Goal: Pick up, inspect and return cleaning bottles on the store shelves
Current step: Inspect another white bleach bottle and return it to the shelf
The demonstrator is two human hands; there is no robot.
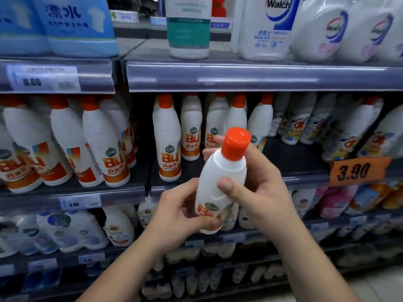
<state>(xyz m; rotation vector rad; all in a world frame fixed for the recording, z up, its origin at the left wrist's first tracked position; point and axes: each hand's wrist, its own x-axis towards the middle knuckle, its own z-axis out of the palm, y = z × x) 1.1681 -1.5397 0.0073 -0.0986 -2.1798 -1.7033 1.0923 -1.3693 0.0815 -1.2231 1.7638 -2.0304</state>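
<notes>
I am watching both hands clamping 1 white bottle (220, 186) in front of the store shelves. The left hand (181, 216) is curling round its base, thumb lying across the orange label. The right hand (257, 188) is wrapping the shoulder, thumb pressing on the front, fingertips showing behind the neck. The orange cap (236, 143) is sitting closed on top. The plastic is opaque, so I am not able to tell how full it is.

Just behind the hands, the middle shelf (294, 155) is carrying rows of matching bottles (166, 138), standing upright with orange caps. To the right of the right hand, an orange price tag (359, 171) is showing 3.90. Above the hands, the upper shelf (261, 77) is holding white Walch bottles (270, 29), a green-and-white bottle (188, 29) and, up to the left, blue packs (65, 25). Below the left hand, blurred white jugs (72, 229) are filling a lower shelf. Pale floor tiles (379, 284) are showing below the right forearm.

The held bottle's long axis is standing near upright, leaning so the cap is pointing up and slightly right, base down in the left hand, label facing me.
</notes>
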